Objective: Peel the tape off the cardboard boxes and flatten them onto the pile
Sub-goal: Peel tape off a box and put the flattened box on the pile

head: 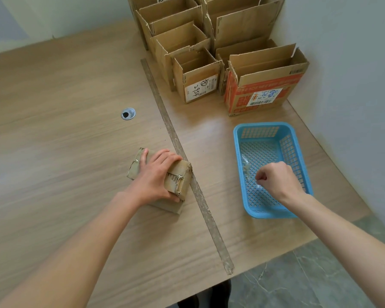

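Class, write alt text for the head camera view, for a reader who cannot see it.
A person's left hand grips a small closed cardboard box on a wooden table, while the right hand is curled over a blue plastic basket. Open cardboard boxes stand at the back.
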Demonstrator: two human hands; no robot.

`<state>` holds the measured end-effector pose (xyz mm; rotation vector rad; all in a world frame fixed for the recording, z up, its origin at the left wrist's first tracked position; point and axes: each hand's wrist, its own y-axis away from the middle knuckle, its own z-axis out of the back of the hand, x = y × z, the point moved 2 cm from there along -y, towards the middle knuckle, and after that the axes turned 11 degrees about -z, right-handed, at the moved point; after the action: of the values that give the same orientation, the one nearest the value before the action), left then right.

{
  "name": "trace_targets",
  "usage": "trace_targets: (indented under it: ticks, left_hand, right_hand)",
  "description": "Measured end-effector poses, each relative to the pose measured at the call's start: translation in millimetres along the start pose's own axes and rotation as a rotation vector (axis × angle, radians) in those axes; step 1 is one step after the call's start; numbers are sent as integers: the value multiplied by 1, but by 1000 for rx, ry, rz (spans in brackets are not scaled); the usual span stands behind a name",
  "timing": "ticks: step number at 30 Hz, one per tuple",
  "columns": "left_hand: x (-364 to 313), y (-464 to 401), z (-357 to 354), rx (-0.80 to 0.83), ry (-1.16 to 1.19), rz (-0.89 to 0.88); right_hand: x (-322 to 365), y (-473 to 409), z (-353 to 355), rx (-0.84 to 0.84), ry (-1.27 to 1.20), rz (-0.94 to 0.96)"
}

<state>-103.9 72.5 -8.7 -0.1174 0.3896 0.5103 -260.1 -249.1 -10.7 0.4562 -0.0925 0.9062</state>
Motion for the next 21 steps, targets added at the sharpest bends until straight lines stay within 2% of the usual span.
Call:
trace_targets:
  ticks: [4, 7, 9, 13, 18, 21]
  left_hand:
    - [-2, 1, 0, 1, 7, 13]
    - [-5, 0, -1, 2, -10, 29]
    - [-6, 1, 0, -5, -7, 33]
    - [-10, 3, 0, -33, 6, 43]
    - [-24, -1, -6, -57, 13, 35]
    - [-44, -12, -15, -38, 20, -14]
  right_hand:
    - [-3, 3, -7, 128, 133, 58]
    - [-1, 4, -5, 187, 145, 146]
    - [1, 5, -1, 144, 110, 164]
    - [1, 7, 5, -14, 24, 73]
    - [-3, 10, 6, -33, -63, -36]
    - [-7, 9, 2, -55, -33, -47]
